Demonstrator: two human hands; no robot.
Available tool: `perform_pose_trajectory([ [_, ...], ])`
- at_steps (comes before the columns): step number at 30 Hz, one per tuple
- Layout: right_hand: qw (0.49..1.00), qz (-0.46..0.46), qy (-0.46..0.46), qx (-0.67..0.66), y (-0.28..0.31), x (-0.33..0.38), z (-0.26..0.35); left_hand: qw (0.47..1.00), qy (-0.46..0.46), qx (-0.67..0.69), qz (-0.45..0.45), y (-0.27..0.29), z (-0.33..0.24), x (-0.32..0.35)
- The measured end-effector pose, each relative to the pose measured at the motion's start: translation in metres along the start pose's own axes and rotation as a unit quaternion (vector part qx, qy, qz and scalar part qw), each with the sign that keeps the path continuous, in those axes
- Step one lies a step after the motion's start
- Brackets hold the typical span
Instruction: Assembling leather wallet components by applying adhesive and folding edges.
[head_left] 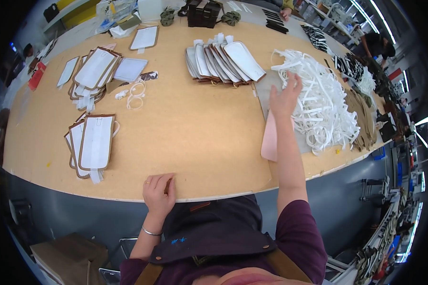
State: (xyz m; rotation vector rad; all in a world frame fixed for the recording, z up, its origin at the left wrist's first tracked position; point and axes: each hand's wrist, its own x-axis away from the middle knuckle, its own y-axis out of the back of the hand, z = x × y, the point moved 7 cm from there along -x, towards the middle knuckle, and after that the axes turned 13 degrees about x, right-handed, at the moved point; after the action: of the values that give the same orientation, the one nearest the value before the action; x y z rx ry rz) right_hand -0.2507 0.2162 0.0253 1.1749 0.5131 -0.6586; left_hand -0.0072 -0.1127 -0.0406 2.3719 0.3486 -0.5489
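Observation:
My right hand (285,99) is stretched forward at the left edge of a big tangled heap of white straps (321,102). Its fingers are apart and nothing shows in them. Beneath that forearm lies a flat pink piece (269,137). At the table's front edge rests my left hand (159,194), its fingers curled in; what they hold, if anything, is hidden. Left of it, several white panels with brown edging (97,142) lie overlapped, with a white tab at the lower end.
A fanned row of similar white panels (223,61) lies at the far middle of the wooden table (190,128). Another stack (95,71) is at the far left. A dark box (203,13) stands at the back. Brown strips (364,118) lie right of the heap.

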Motion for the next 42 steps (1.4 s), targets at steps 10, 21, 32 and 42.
perform_pose_trajectory([
  [10, 0.977, 0.159, 0.140, -0.033, 0.012, 0.031, -0.014, 0.978, 0.078, -0.166, -0.099, 0.094, 0.079, -0.060],
  [21, 0.772, 0.508, 0.271, -0.269, -0.033, 0.166, 0.210, 0.889, 0.402, -0.210, -0.065, 0.177, 0.182, -0.061],
  [32, 0.753, 0.516, 0.201, -0.354, -0.100, 0.204, 0.370, 0.944, 0.260, 0.191, -0.070, 0.154, 0.151, -0.031],
  [42, 0.776, 0.533, 0.294, -0.166, -0.091, 0.210, 0.388, 0.907, 0.280, -0.209, -0.233, 0.214, 0.184, -0.033],
])
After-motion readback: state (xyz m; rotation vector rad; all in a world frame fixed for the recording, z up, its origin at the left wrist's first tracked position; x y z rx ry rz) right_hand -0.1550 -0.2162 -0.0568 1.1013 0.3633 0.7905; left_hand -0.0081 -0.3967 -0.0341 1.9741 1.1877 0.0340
